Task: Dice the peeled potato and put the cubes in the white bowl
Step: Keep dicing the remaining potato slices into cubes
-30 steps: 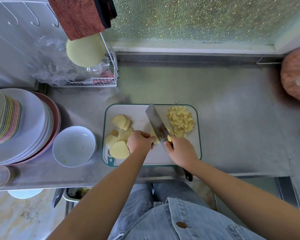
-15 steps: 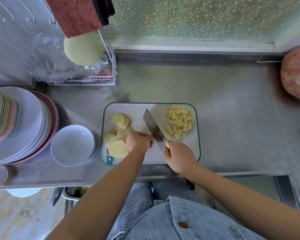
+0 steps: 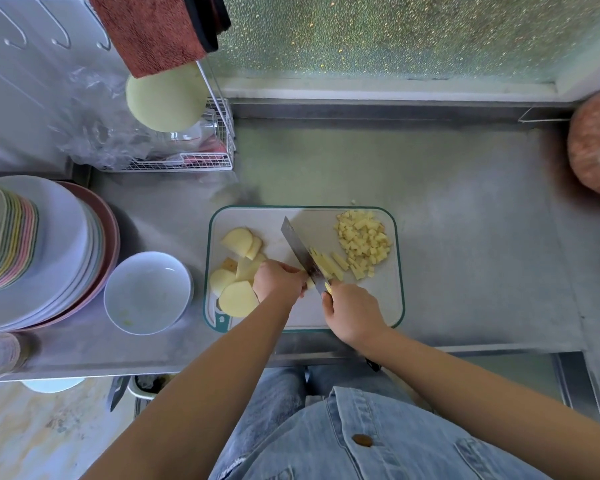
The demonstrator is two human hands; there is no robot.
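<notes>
While the left hand (image 3: 278, 280) curls its fingers down over a potato piece (image 3: 310, 284) on the cutting board (image 3: 361, 306), the right hand (image 3: 352, 315) is wrapped round the handle of the knife (image 3: 300, 251), whose blade stands edge-down just beside the left knuckles; both hands are clamped, one on food and one on tool, and they sit close together with the blade between them. Most of the held piece is hidden under the fingers, so I cannot tell how much of it is left; cut strips (image 3: 328, 265) lie against the blade's right face, a heap of cubes (image 3: 364, 239) sits near the board's far right corner, and several uncut slices (image 3: 238, 299) are piled at its left edge. The white bowl (image 3: 146, 292) stands on the steel counter (image 3: 465, 237) just left of the board, beside a stack of plates (image 3: 49, 254), with no cubes in it yet; by my reckoning the dicing is perhaps half done and the transfer not begun. Raw potato is firm and dense but wet with starch, so cut faces will likely slide on the smooth board and cling to the blade; the piece is best held from above, flat face down, fingertips tucked back; the cubes are small and light and scatter easily, so they would go better scooped on the flat of the blade or cupped in a palm than pinched singly.
</notes>
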